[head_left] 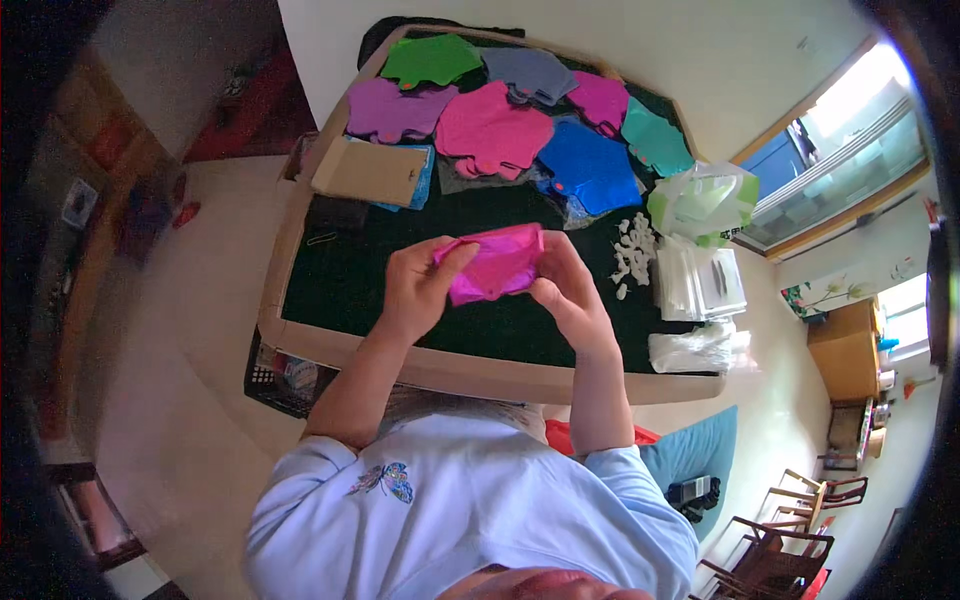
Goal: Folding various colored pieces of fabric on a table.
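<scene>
A bright pink, thin, glossy folded piece (494,262), pouch-like in shape, is held up over the near half of the table. My left hand (424,282) grips its left end, thumb on top and fingers bent behind. At the right end, my right hand (572,290) pinches the edge, its thumb toward me. Beyond my hands lie flat stacks of similar cut pieces: pink (492,125), blue (590,165), purple (400,108), green (432,60), grey (530,74), magenta (600,100) and teal (655,137). What the pink piece is exactly, I cannot tell.
The dark green tabletop (345,275) has a pale raised rim. A cardboard piece (368,172) lies at left. On the right are small white pieces (634,250), clear plastic sleeves (690,282), a crumpled clear bag (692,348) and a white-green bag (705,200). A black crate (280,385) stands below left.
</scene>
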Action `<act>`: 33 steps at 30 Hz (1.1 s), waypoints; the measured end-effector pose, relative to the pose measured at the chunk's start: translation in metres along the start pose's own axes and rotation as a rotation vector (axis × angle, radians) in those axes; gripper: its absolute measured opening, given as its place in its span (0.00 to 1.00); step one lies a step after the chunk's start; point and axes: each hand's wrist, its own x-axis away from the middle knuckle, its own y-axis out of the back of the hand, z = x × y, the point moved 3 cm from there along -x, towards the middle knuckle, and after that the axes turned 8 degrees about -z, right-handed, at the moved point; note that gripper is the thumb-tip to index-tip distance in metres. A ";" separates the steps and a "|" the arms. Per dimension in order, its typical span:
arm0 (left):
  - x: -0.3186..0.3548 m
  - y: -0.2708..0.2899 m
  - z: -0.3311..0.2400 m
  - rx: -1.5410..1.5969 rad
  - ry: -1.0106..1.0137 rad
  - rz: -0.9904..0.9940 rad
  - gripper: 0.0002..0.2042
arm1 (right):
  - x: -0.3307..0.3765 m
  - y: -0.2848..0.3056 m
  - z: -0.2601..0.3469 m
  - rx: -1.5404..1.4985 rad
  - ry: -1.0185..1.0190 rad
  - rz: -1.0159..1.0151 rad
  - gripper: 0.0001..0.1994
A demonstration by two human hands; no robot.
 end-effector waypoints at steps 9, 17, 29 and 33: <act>0.001 -0.011 -0.006 0.249 0.193 0.287 0.10 | -0.007 0.027 -0.027 0.110 -0.017 -0.062 0.08; -0.004 -0.005 0.000 0.396 0.197 0.349 0.12 | -0.005 0.028 -0.028 0.018 -0.043 -0.071 0.08; -0.009 -0.006 -0.004 0.343 0.213 0.175 0.12 | -0.005 0.027 -0.026 0.122 0.007 -0.063 0.06; -0.020 0.002 0.001 0.346 0.222 0.077 0.16 | -0.011 0.034 -0.027 0.057 0.013 -0.129 0.07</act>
